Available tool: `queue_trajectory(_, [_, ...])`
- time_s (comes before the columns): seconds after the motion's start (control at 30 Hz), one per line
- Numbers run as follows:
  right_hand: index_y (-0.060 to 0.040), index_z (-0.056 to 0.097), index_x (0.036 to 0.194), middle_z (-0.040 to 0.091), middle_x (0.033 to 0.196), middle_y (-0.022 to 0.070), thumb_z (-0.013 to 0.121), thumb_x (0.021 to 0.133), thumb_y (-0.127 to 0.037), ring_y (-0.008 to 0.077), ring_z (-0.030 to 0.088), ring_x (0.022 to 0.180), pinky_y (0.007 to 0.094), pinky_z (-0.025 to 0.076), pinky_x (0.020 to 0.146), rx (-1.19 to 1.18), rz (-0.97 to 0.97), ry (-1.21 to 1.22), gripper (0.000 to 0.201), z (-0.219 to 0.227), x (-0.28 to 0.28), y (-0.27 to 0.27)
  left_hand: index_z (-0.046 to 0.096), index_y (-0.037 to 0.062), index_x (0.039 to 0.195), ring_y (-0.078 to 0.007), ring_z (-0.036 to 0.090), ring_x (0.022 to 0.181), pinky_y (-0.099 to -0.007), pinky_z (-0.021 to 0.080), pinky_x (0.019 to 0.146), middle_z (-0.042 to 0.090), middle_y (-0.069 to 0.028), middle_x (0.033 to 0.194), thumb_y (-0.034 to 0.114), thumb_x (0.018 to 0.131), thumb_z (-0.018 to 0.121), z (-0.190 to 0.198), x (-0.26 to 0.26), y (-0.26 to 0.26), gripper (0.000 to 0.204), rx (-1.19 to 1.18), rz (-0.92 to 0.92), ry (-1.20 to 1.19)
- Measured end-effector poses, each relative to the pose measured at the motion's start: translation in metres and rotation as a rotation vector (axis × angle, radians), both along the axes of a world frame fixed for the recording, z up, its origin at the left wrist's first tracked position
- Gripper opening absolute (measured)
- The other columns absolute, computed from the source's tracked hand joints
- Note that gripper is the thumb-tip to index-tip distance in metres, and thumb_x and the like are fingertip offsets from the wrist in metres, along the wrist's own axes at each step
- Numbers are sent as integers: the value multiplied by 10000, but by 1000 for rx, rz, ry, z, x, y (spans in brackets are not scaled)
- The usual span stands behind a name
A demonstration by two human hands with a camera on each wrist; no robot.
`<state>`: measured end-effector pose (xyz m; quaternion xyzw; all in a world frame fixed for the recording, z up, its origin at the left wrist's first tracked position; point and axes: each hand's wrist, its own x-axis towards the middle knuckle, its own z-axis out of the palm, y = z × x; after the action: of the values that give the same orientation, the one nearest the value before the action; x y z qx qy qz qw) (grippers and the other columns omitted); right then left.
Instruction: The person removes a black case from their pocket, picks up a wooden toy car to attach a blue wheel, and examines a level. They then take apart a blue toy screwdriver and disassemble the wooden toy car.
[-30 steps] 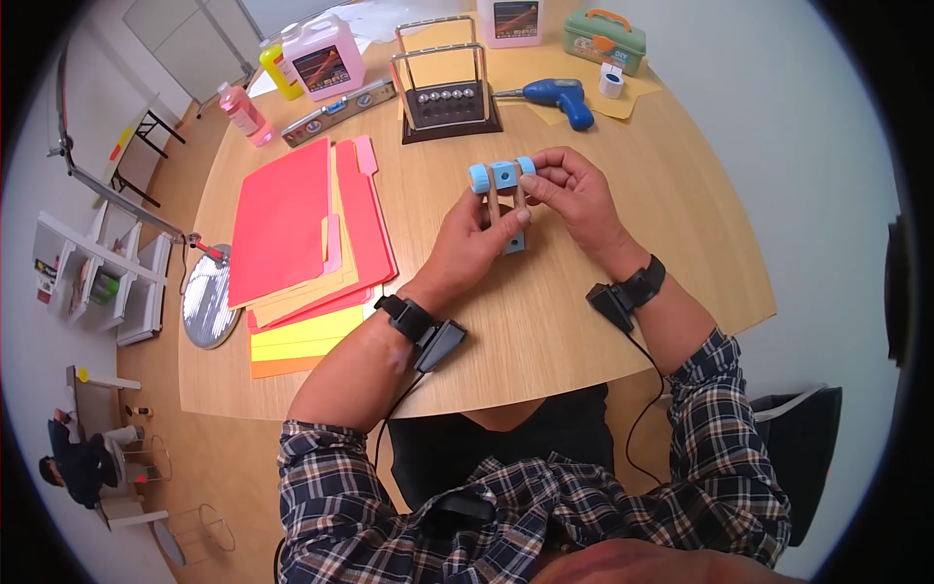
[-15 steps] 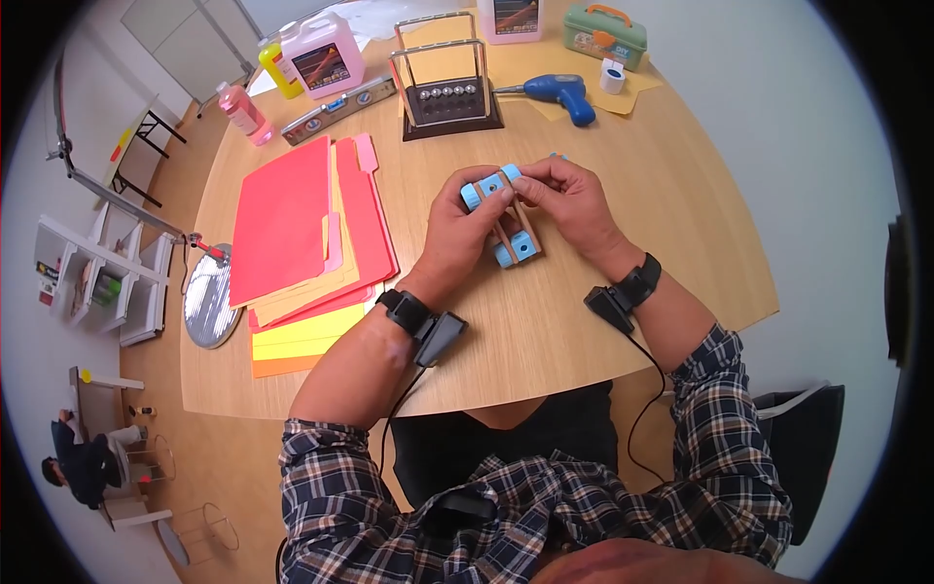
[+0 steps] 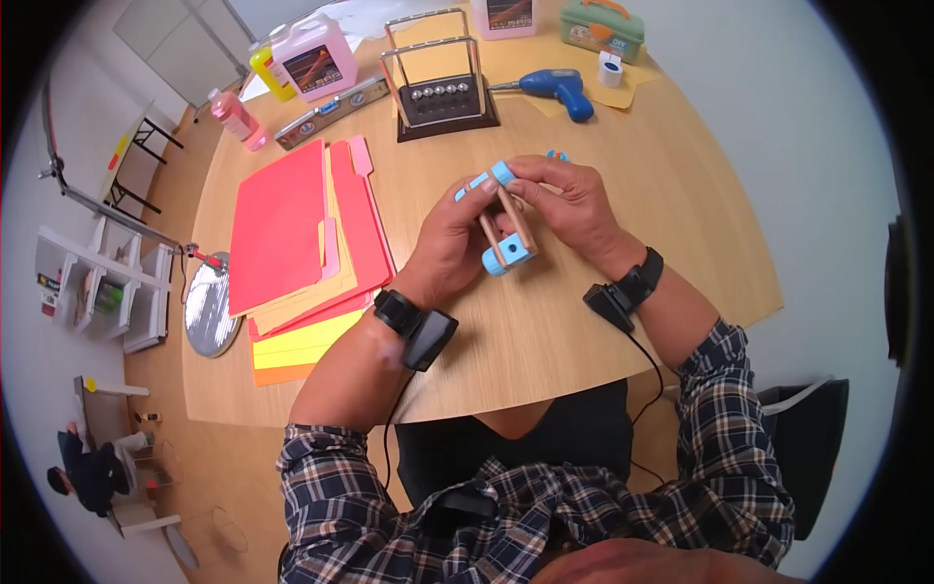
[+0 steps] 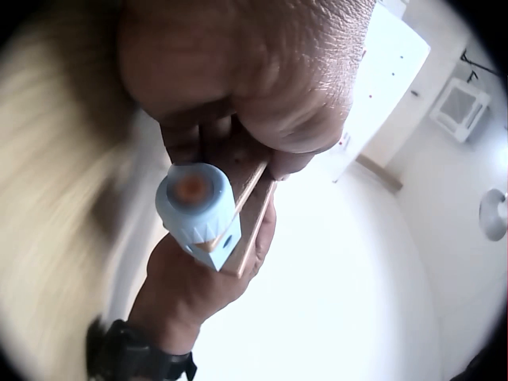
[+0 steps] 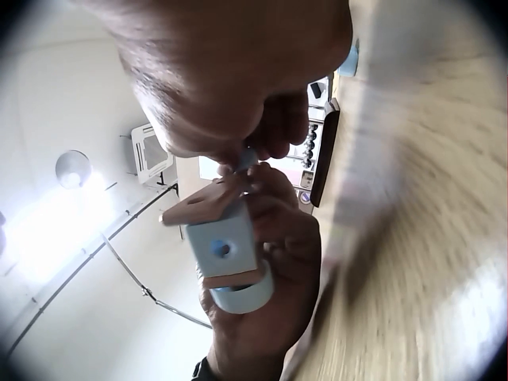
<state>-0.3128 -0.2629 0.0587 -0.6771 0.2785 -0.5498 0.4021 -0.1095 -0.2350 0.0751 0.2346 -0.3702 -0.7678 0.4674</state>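
A small assembly of brown wooden strips point(image 3: 517, 220) and light blue blocks point(image 3: 513, 249) is held above the table between both hands. The left hand point(image 3: 449, 234) grips its upper left end, thumb on top. At the upper right end, the right hand point(image 3: 576, 201) pinches the assembly near a blue end piece point(image 3: 502, 172). A round blue cap point(image 4: 195, 198) and a wooden strip show in the left wrist view. In the right wrist view a blue block point(image 5: 223, 249) with a hole sits between wooden pieces. Another small blue piece point(image 3: 557, 156) lies beyond the right fingers.
Coloured folders point(image 3: 282, 224) lie at the left, near a round mirror-like disc point(image 3: 211, 304). Along the back stand a pink bottle point(image 3: 236, 118), a level point(image 3: 331, 112), a ball cradle point(image 3: 446, 109), a blue drill point(image 3: 555, 91) and a green toolbox point(image 3: 601, 31).
The assembly has tilted and turned, its lower end swinging out from behind the left hand, then slightly leftward. Both hands keep hold of it. The head view has shifted slightly.
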Motion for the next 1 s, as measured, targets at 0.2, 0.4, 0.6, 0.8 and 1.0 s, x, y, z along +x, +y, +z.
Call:
queue_trajectory(0.2, [3,784,1216,810,1186,101,785,961,4,203,763,1091,320,603,970,-261,-42,142,254,7,-8,-1,659,60,1228,-140,733,800,-327,655,732,724,-45,955,317,1103,658,4,3,6,286,156,24,13])
queue_trajectory(0.4, [-24,761,1299,807,1166,88,801,976,-59,206,758,1066,340,606,944,-180,-57,148,327,9,-8,2,671,73,1270,-141,708,822,-347,641,791,720,-37,1042,292,1064,698,-11,12,-5,302,-20,14,-65])
queue_trajectory(0.6, [-1,771,1214,805,1074,63,797,1030,-175,114,736,961,284,593,874,134,-20,100,255,8,-9,3,614,47,1314,-149,703,806,-339,611,724,707,-58,1065,178,1050,736,-11,-1,2,319,-85,226,-174])
queue_trajectory(0.8, [0,777,1165,803,1027,33,776,1040,-136,88,733,963,261,588,871,227,59,91,184,2,-9,0,588,51,1341,-163,707,814,-337,613,731,706,-65,1072,142,1048,742,-16,-2,2,344,-98,234,-225])
queue_trajectory(1.0, [-5,776,1194,793,1093,43,778,1015,-68,94,733,1014,262,587,889,139,74,7,190,0,-5,2,595,59,1338,-161,707,811,-345,605,744,703,-62,1064,161,1056,740,-11,2,1,333,-31,200,-158])
